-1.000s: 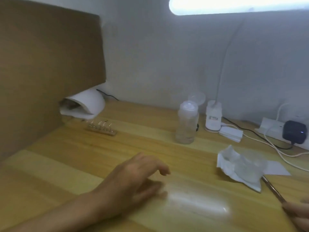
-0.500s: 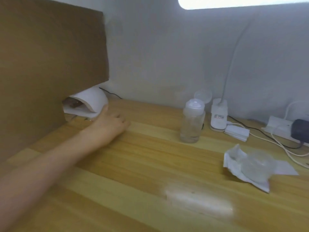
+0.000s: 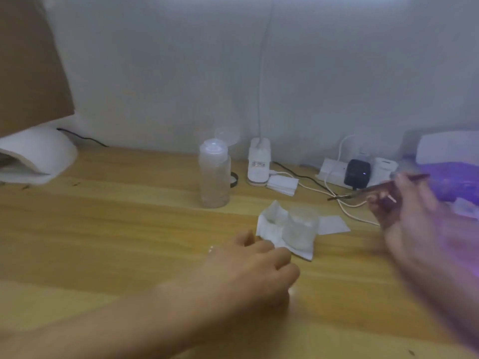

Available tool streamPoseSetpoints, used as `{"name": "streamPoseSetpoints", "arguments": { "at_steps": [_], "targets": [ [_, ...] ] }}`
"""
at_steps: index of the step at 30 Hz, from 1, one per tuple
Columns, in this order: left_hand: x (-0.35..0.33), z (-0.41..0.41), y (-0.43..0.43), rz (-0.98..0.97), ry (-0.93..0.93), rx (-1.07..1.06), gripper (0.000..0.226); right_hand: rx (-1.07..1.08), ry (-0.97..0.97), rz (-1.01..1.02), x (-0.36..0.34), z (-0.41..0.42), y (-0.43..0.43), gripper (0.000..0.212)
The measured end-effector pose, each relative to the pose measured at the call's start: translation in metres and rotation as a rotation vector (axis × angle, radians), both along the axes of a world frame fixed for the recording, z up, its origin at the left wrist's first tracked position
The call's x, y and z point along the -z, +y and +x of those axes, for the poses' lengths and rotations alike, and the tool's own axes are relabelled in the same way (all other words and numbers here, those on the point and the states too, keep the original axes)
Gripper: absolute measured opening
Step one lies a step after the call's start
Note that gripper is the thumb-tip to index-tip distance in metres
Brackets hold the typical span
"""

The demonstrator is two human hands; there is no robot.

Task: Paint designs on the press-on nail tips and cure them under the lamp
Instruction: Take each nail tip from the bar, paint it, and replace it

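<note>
Left hand (image 3: 250, 268) beside tissue (image 3: 272, 224), fingers curled; cannot tell if holding anything. Right hand (image 3: 409, 216), blurred, pinches brush (image 3: 359, 193) near purple-lit lamp (image 3: 448, 149).

White dome lamp (image 3: 39, 156) is sitting far L, unlit. 2nd lamp (image 3: 448, 149) is glowing purple at far R. Thin brush (image 3: 373, 189), blurred, is lying approx level in R hand (image 3: 414, 216), tip pointing L.
</note>
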State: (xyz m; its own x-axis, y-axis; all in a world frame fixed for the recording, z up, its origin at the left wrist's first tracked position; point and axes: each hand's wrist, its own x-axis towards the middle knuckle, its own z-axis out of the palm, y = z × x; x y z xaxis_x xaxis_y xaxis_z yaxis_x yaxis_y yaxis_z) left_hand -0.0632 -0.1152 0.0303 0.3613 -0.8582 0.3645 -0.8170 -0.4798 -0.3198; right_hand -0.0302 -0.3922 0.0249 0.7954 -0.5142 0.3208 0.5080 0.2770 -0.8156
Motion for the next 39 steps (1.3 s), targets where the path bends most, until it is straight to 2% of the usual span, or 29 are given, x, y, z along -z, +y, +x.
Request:
{"name": "streamPoseSetpoints", "arguments": {
  "at_steps": [3, 6, 8, 10, 12, 14, 18, 20, 24, 27, 29, 33, 35, 39],
  "targets": [
    [0.009, -0.017, -0.044, 0.108, 0.109, -0.017, 0.019, -0.115, 0.145, 0.072, 0.01, 0.005, 0.001, 0.022],
    [0.0, -0.011, -0.056, -0.039, 0.062, 0.024, 0.016, -0.201, 0.18, 0.13, 0.01, 0.002, -0.006, 0.019],
    [-0.006, -0.006, -0.04, -0.125, 0.132, -0.003, 0.035, -0.227, 0.186, 0.144, 0.009, 0.0, -0.009, 0.016],
    [-0.007, 0.003, -0.012, -0.195, 0.243, -0.074, 0.041, -0.228, 0.193, 0.144, 0.011, 0.002, -0.01, 0.015],
    [-0.008, 0.011, 0.017, -0.247, 0.443, -0.169, 0.042, -0.22, 0.203, 0.135, 0.012, 0.004, -0.008, 0.016],
    [0.003, 0.019, 0.037, -0.273, 0.617, -0.189, 0.04, -0.21, 0.208, 0.133, 0.011, 0.004, -0.006, 0.018],
    [0.016, 0.024, 0.037, -0.46, 0.814, -0.128, 0.021, -0.212, 0.225, 0.135, 0.008, 0.002, -0.004, 0.022],
    [0.02, 0.023, 0.03, -0.501, 0.859, -0.106, 0.023, -0.212, 0.223, 0.141, 0.008, 0.002, -0.004, 0.024],
    [0.022, 0.018, 0.014, -0.451, 0.861, -0.088, 0.028, -0.21, 0.216, 0.147, 0.005, 0.001, -0.002, 0.021],
    [0.019, 0.014, 0.007, -0.459, 0.921, -0.054, 0.028, -0.198, 0.197, 0.113, 0.006, 0.001, -0.002, 0.012],
    [0.019, 0.014, 0.008, -0.516, 0.982, -0.032, 0.031, -0.18, 0.172, 0.084, 0.009, 0.0, -0.003, 0.016],
    [0.02, 0.015, 0.008, -0.6, 1.108, -0.003, 0.016, -0.179, 0.114, 0.0, 0.008, -0.003, 0.003, 0.022],
    [0.021, 0.017, 0.008, -0.623, 1.125, -0.007, 0.015, -0.163, 0.083, -0.078, 0.008, -0.005, 0.007, 0.026],
    [0.022, 0.018, 0.004, -0.634, 1.121, 0.005, 0.015, -0.091, 0.016, -0.303, 0.003, -0.009, 0.016, 0.014]
  ]
}}
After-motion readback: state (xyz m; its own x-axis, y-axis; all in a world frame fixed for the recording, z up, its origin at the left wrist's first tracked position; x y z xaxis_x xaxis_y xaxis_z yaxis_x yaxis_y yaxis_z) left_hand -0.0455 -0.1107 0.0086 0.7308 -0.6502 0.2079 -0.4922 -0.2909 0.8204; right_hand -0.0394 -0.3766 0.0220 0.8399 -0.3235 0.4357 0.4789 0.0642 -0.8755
